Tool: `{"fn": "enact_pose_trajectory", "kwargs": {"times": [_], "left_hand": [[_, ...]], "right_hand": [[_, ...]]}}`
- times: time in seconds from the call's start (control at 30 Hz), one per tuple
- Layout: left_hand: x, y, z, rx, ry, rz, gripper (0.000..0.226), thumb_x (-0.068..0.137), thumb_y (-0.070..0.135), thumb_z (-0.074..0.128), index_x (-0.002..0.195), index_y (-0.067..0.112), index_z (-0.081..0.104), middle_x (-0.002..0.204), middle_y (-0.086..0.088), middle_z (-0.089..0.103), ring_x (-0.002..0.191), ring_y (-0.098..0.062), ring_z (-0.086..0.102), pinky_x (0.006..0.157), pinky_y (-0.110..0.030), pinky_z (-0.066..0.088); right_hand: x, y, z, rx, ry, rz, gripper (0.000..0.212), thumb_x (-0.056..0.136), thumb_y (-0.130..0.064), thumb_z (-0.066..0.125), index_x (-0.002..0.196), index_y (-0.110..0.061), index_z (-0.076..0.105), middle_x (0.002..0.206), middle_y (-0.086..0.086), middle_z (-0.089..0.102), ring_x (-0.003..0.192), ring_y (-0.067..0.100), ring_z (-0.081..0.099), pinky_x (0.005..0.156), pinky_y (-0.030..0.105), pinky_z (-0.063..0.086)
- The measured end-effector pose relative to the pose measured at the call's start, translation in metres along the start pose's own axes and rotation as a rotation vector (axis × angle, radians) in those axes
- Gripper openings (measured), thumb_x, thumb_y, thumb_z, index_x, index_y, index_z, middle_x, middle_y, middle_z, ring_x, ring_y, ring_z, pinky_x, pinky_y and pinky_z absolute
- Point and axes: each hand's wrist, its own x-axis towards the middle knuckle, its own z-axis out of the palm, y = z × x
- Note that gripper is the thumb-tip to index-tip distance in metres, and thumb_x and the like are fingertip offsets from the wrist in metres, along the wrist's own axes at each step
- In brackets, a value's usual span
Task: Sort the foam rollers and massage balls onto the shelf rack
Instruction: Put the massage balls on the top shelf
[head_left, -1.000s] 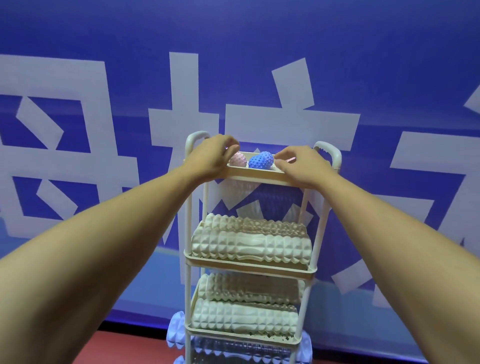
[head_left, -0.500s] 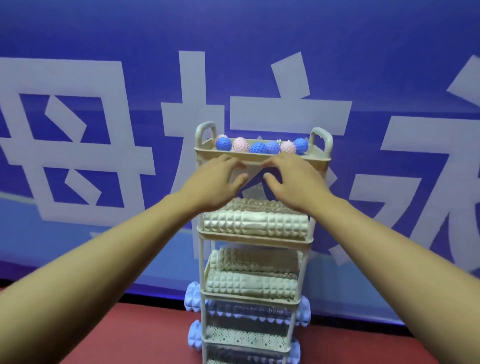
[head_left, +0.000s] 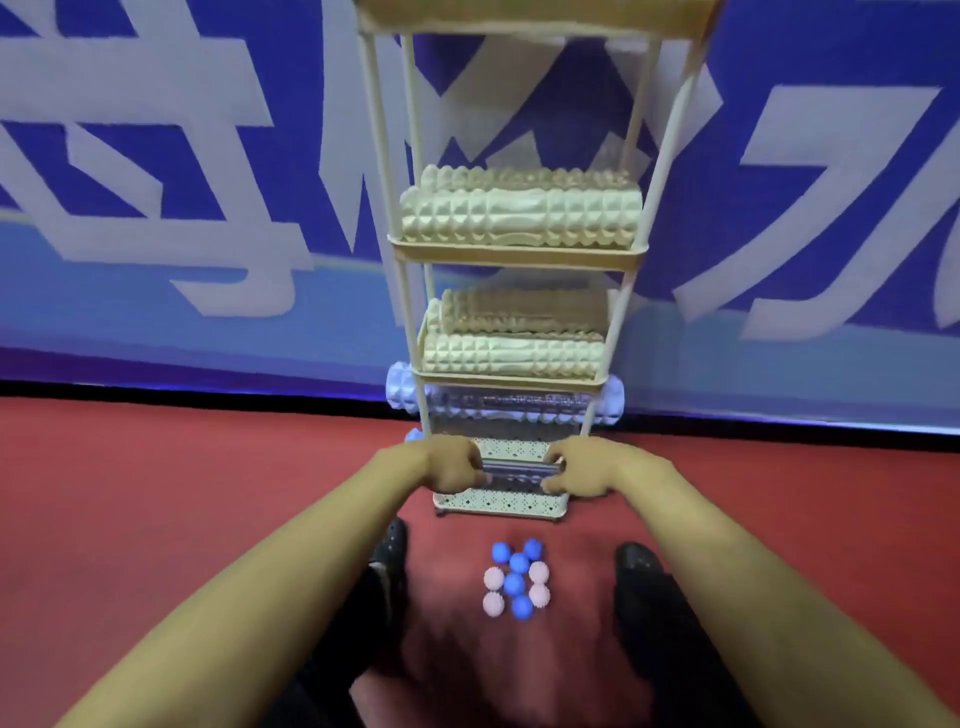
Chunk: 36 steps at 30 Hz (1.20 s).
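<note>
A tall cream shelf rack (head_left: 519, 257) stands against the blue wall. Cream ridged foam rollers (head_left: 519, 215) fill one tier and more cream rollers (head_left: 514, 343) fill the tier below. A pale blue roller (head_left: 402, 387) lies across the tier beneath, sticking out at both sides. At the bottom tier (head_left: 501, 504), my left hand (head_left: 452, 470) and my right hand (head_left: 576, 473) both grip the ends of a blurred blue-grey roller (head_left: 519, 470). Several blue and pink spiky massage balls (head_left: 517, 582) lie clustered on the red floor in front of the rack.
Red floor (head_left: 156, 493) spreads on both sides of the rack. A blue wall (head_left: 182, 182) with large white characters stands right behind it. My dark shoes (head_left: 387, 561) flank the ball cluster.
The view has dropped from the top tier to the floor. Both hands left the top tray and now grip a roller at the bottom tier. The balls on the floor have come into view.
</note>
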Motion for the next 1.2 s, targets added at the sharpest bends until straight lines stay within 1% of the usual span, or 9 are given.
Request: {"fn": "enact_pose_trajectory", "kwargs": {"times": [0.13,0.27,0.5,0.63,0.73,0.8,0.93,1.03,1.2], "left_hand": [[0.050,-0.017,0.080,-0.091,-0.110,-0.074,0.043,0.097,0.040,0.056,0.130,0.011,0.061,0.135,-0.009,0.060,0.122,-0.027,0.056,0.103,-0.033,0.043],[0.105,-0.033,0.152,-0.160,-0.195,-0.139,0.054,0.097,0.042,0.053,0.144,0.017,0.046,0.140,-0.009,0.057,0.124,-0.027,0.055,0.104,-0.032,0.042],[0.198,-0.066,0.258,-0.280,-0.299,-0.231,0.050,0.100,0.039,0.049,0.146,0.021,0.043,0.137,-0.008,0.059,0.123,-0.026,0.056,0.092,-0.026,0.038],[0.238,-0.084,0.302,-0.396,-0.261,-0.315,0.043,0.099,0.032,0.050,0.139,0.018,0.048,0.115,-0.010,0.068,0.107,-0.027,0.062,0.086,-0.029,0.043],[0.257,-0.093,0.331,-0.440,-0.172,-0.344,0.040,0.095,0.035,0.057,0.130,0.017,0.055,0.120,-0.011,0.067,0.110,-0.029,0.063,0.088,-0.033,0.047],[0.267,-0.096,0.351,-0.512,-0.115,-0.381,0.037,0.093,0.039,0.058,0.123,0.016,0.060,0.110,-0.011,0.069,0.097,-0.028,0.067,0.079,-0.031,0.047],[0.279,-0.096,0.385,-0.574,-0.013,-0.459,0.036,0.091,0.041,0.061,0.114,0.013,0.060,0.105,-0.014,0.068,0.098,-0.035,0.064,0.075,-0.033,0.042],[0.282,-0.098,0.404,-0.626,0.040,-0.508,0.034,0.086,0.044,0.068,0.101,0.016,0.056,0.105,-0.013,0.065,0.101,-0.035,0.061,0.083,-0.039,0.046],[0.286,-0.102,0.414,-0.675,0.044,-0.579,0.037,0.084,0.047,0.070,0.095,0.021,0.047,0.093,-0.007,0.065,0.095,-0.033,0.061,0.079,-0.038,0.048]], "right_hand": [[0.041,0.034,0.094,0.093,-0.113,0.053,0.058,0.089,-0.044,0.066,0.138,-0.016,0.053,0.139,0.007,0.058,0.121,0.026,0.058,0.101,0.031,0.046],[0.081,0.066,0.176,0.253,-0.225,0.071,0.041,0.090,-0.034,0.068,0.125,-0.015,0.058,0.114,-0.005,0.061,0.102,0.017,0.059,0.077,0.021,0.043],[0.172,0.108,0.285,0.318,-0.334,0.195,0.063,0.088,-0.043,0.068,0.143,-0.022,0.047,0.143,0.002,0.052,0.126,0.024,0.055,0.098,0.027,0.041],[0.214,0.122,0.333,0.359,-0.280,0.199,0.056,0.086,-0.041,0.070,0.137,-0.027,0.052,0.142,0.003,0.053,0.126,0.025,0.055,0.102,0.030,0.044],[0.233,0.129,0.365,0.361,-0.266,0.191,0.056,0.084,-0.041,0.070,0.134,-0.033,0.047,0.143,0.002,0.043,0.127,0.028,0.053,0.103,0.038,0.045],[0.241,0.132,0.386,0.364,-0.261,0.168,0.053,0.085,-0.036,0.070,0.132,-0.032,0.046,0.139,0.003,0.037,0.121,0.031,0.055,0.099,0.041,0.048],[0.249,0.134,0.416,0.398,-0.134,0.203,0.048,0.086,-0.027,0.070,0.129,-0.031,0.047,0.128,0.003,0.035,0.103,0.032,0.060,0.082,0.039,0.052],[0.252,0.136,0.429,0.433,-0.009,0.238,0.036,0.084,-0.023,0.073,0.113,-0.022,0.052,0.122,0.004,0.041,0.096,0.033,0.061,0.073,0.039,0.051],[0.253,0.141,0.437,0.507,0.084,0.258,0.026,0.084,-0.026,0.075,0.090,-0.020,0.050,0.103,0.001,0.053,0.088,0.032,0.060,0.069,0.039,0.043]]}}
